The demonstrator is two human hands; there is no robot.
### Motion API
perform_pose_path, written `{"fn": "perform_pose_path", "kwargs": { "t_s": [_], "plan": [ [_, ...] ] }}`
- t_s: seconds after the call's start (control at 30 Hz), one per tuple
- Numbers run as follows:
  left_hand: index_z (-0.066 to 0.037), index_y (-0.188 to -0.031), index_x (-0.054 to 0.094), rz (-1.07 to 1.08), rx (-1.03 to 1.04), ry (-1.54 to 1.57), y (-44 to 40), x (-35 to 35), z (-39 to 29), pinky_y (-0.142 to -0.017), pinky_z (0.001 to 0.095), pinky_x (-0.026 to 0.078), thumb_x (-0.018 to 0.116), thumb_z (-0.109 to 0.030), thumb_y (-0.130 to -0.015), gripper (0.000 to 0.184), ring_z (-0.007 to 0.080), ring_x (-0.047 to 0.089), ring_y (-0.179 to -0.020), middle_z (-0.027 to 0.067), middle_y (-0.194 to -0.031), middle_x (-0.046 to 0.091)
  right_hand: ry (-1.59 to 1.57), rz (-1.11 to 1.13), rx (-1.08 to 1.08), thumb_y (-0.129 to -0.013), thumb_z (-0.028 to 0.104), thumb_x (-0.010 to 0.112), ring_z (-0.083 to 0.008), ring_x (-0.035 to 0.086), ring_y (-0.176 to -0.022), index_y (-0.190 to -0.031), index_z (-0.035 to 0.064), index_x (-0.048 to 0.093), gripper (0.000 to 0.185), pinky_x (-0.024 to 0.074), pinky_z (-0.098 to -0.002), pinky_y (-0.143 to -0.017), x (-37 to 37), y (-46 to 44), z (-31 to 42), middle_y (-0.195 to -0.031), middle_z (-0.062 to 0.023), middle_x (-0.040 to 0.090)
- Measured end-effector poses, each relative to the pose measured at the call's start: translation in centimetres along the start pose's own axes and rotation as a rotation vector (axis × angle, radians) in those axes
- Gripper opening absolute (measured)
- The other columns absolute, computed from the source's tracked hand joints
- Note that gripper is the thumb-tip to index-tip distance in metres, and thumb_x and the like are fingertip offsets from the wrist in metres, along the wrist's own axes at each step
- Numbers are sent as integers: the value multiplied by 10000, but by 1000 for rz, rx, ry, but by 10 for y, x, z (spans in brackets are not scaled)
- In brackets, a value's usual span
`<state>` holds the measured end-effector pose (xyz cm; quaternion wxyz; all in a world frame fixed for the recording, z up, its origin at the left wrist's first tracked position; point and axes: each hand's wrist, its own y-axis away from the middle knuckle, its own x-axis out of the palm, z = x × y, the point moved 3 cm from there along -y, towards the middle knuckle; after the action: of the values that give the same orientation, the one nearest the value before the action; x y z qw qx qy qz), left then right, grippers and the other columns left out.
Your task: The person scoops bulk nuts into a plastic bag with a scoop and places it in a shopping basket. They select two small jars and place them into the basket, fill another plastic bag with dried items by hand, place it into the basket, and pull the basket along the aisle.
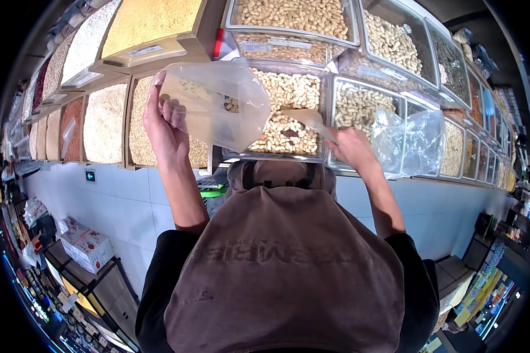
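Note:
A translucent plastic bag (224, 112) hangs from my left hand (166, 120), its fingers closed on the bag's left edge. The bag spreads over the left side of a clear bin (325, 88) of peanuts (288, 88), hiding part of it. My right hand (354, 147) is closed on the handle of a scoop (312, 119). The scoop's pale blade reaches left into the peanuts, where I cannot make out how much it carries. Just right of that hand, another clear plastic bag (415, 144) lies over the neighbouring bins.
More clear bins of in-shell peanuts (359, 106) stand behind and to the right. Wooden bins of grain (105, 123) and yellow meal (150, 26) line the left. A printed box (87, 246) stands on a shelf at lower left. Pale tiled floor (123, 194) lies below the bins.

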<state>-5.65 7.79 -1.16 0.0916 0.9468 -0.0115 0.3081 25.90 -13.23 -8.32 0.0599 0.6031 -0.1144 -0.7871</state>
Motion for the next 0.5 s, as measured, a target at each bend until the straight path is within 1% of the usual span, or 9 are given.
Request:
{"fn": "perform_pose_path", "kwargs": {
  "t_s": [0.07,0.1,0.17,0.2,0.23,0.3,0.4,0.43,0.5],
  "plan": [
    [-11,-1330,549,50,9,4,0,0,2,-421,148,234,525,-238,-1044,366,-32,277,-530,-116,-674,333,-15,-39,52,-870,231,680,-406,678,-683,-884,12,687,219,558,-482,-671,-9,7,3,-699,-211,669],
    [-11,-1330,549,48,4,3,0,0,3,-421,148,234,525,-238,-1044,366,-32,277,-530,-116,-674,333,-16,-34,54,-870,231,680,-406,678,-683,-884,12,687,219,558,-482,-671,-14,8,5,-699,-211,669],
    [-12,-1332,547,4,-12,15,-1,0,3,-418,148,234,523,-251,-1046,373,-33,270,-526,-114,-663,317,-66,-155,174,-870,219,684,-415,675,-665,-891,0,695,220,561,-487,-658,-23,9,5,-686,-225,660],
    [-10,-1330,548,7,-23,29,-1,0,2,-413,147,233,530,-254,-1044,376,-32,269,-524,-112,-658,319,-67,-183,226,-873,202,679,-426,671,-651,-860,-24,700,227,562,-488,-642,-24,5,1,-685,-248,654],
    [-10,-1330,548,8,-25,29,-1,-1,3,-413,147,233,530,-254,-1044,376,-32,269,-524,-112,-658,319,-67,-183,228,-873,202,679,-426,671,-651,-860,-24,700,227,562,-488,-642,-22,0,-2,-685,-248,654],
    [-9,-1340,536,5,-16,22,-2,-2,2,-411,148,236,532,-258,-1045,386,-28,265,-518,-108,-656,323,-138,-193,266,-867,201,678,-432,675,-676,-789,-42,693,256,563,-501,-678,-12,-14,-9,-688,-280,646],
    [-6,-1350,522,24,-11,33,-2,-4,2,-413,151,242,532,-262,-1045,398,-20,264,-510,-105,-647,320,-266,-197,245,-866,197,669,-435,683,-719,-744,-64,681,288,554,-512,-708,19,-47,-8,-693,-305,639],
    [-6,-1350,522,23,-9,34,-1,-5,2,-413,151,242,532,-262,-1045,398,-20,264,-510,-105,-647,320,-265,-198,242,-866,197,669,-435,683,-719,-744,-64,681,288,554,-512,-708,26,-61,-6,-693,-305,639],
    [-11,-1356,515,24,-2,35,0,-7,2,-413,155,247,528,-266,-1047,401,-12,259,-500,-103,-633,311,-506,44,409,-866,199,669,-413,694,-723,-743,-94,668,318,545,-493,-718,41,-88,-7,-700,-297,649]
  ]
}}
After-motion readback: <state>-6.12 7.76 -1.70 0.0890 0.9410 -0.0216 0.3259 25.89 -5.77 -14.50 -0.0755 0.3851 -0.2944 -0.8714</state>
